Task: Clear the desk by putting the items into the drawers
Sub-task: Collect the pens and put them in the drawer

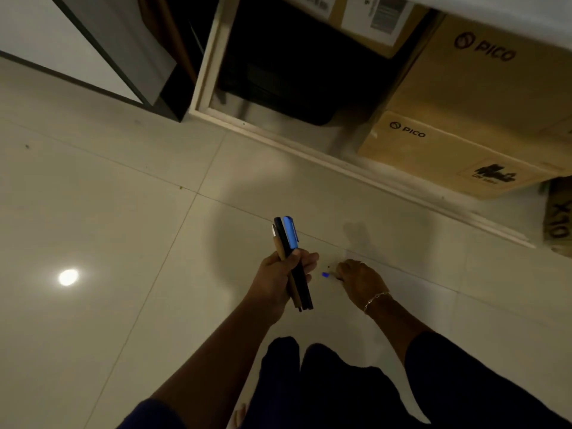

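The left hand forms the main grip: fingers and thumb wrapped round the middle of a bundle of pens, pressed tight so the sticks lie parallel, caps pointing away from the body and tails poking out below the palm. The bundle holds a blue-capped marker, a black one, a wood-coloured pencil and a pale-tipped one. These are light, stiff and smooth, so they are likely to slide against each other. A hold at mid-length with the thumb across all of them seems safest, and adding one more will probably mean easing that squeeze briefly. Just to the right of this grip, the right hand is down at the floor, knuckles up and fingers curled, apparently pinching a blue-tipped pen. Only the blue end shows past the fingertips, pointing toward the bundle, and it is too small to tell whether it has left the tile. A thing this thin and flat-lying is best taken with the fingertips near one end. Both forearms reach forward and down from a bent-over stance, and a bracelet sits at the right wrist. Farther out, beyond the grip, cardboard boxes stand on the floor. No drawer is in view.
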`<state>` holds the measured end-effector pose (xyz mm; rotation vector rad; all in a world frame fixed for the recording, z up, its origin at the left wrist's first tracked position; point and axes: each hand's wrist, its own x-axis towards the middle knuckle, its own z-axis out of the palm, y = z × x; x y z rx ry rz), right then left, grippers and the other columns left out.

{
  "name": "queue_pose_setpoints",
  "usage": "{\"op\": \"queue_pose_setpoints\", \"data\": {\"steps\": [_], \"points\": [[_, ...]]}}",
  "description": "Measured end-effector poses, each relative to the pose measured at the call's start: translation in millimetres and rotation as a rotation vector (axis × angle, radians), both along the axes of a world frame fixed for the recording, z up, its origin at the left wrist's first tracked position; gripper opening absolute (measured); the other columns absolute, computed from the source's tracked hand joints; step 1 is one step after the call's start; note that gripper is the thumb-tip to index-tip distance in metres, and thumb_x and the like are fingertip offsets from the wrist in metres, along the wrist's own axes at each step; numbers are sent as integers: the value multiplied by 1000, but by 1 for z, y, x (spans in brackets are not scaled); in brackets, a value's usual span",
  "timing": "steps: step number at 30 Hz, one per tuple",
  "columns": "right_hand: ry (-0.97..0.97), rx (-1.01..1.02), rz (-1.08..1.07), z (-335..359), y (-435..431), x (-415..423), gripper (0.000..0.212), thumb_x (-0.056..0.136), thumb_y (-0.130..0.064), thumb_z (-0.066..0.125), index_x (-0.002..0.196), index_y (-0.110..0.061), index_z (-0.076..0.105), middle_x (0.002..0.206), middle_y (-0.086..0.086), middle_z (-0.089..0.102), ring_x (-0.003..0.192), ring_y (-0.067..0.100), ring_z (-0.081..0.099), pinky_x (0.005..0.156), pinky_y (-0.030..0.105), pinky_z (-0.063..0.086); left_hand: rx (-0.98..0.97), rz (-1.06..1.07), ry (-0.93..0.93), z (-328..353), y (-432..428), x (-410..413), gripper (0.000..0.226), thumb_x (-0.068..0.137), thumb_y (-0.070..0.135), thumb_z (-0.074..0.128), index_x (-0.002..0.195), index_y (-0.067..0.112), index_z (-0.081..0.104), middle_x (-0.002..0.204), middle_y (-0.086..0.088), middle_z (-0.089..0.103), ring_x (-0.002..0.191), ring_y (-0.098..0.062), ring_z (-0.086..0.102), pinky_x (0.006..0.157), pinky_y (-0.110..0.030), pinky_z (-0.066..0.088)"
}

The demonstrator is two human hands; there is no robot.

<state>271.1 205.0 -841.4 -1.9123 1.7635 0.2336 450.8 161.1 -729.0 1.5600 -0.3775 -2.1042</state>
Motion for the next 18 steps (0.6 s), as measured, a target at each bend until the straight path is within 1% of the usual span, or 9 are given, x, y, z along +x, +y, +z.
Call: {"op": "queue_pose_setpoints", "data": {"steps": [1, 3, 5, 7, 9, 12, 14, 16, 18], "points": [[-32, -26, 34, 6, -2, 0, 25, 56, 3, 76, 70, -9, 58, 69, 10, 59, 58, 29, 62, 44, 35, 50, 3, 5, -3, 4, 1, 1, 23, 98, 10, 39, 88, 6, 58, 99, -10, 67, 97, -20, 62, 93, -34, 44], [-73, -51, 62, 32, -6, 5, 25, 49, 2, 72, 62, -13, 56, 62, 3, 57, 50, 22, 59, 37, 27, 46, 15, 23, -5, 16, 3, 3, 22, 98, 10, 39, 88, 5, 58, 98, -10, 66, 94, -20, 63, 92, -34, 45], [-111, -170, 170, 70, -9, 10, 14, 57, -5, 54, 64, -17, 58, 64, -1, 57, 57, 17, 57, 43, 22, 45, 22, 39, -14, 34, 7, 6, 22, 98, 10, 39, 88, 5, 58, 98, -11, 66, 93, -21, 63, 92, -35, 45], [-154, -270, 254, 113, -10, 16, 19, 63, -10, 42, 68, -19, 57, 67, -4, 57, 66, 11, 50, 53, 18, 40, 36, 59, -26, 62, 9, 11, 21, 98, 9, 40, 90, 5, 59, 98, -12, 66, 93, -22, 63, 91, -36, 45], [-172, -381, 342, 159, -10, 21, 16, 65, -10, 42, 71, -19, 55, 68, -4, 58, 66, 12, 52, 61, 22, 39, 48, 67, -33, 97, 10, 15, 19, 97, 8, 41, 91, 4, 58, 96, -13, 67, 91, -23, 63, 88, -36, 47], [-219, -534, 492, 229, -9, 28, 14, 70, -7, 47, 80, -17, 50, 76, -1, 64, 72, 14, 60, 70, 20, 45, 61, 83, -38, 153, 11, 21, 18, 97, 7, 41, 93, 2, 58, 93, -14, 68, 85, -25, 65, 81, -36, 50], [-268, -655, 589, 283, -13, 36, 12, 78, -5, 46, 84, -15, 45, 80, 0, 68, 77, 14, 62, 76, 20, 47, 54, 98, -35, 196, 9, 25, 19, 96, 6, 42, 91, 2, 59, 84, -13, 70, 76, -23, 67, 76, -36, 51], [-314, -775, 691, 334, -19, 44, 14, 90, -4, 42, 82, -14, 45, 76, 1, 69, 73, 13, 64, 80, 21, 46, 42, 110, -1, 236, 7, 28, 19, 96, 5, 42, 88, 2, 59, 71, -9, 71, 64, -18, 68, 68, -33, 52], [-330, -860, 805, 382, -24, 50, 16, 94, -8, 47, 79, -15, 45, 74, 1, 68, 71, 13, 63, 85, 23, 44, 27, 114, 28, 280, 3, 31, 19, 96, 6, 42, 89, 1, 59, 66, -6, 71, 58, -16, 67, 58, -28, 53]]}}
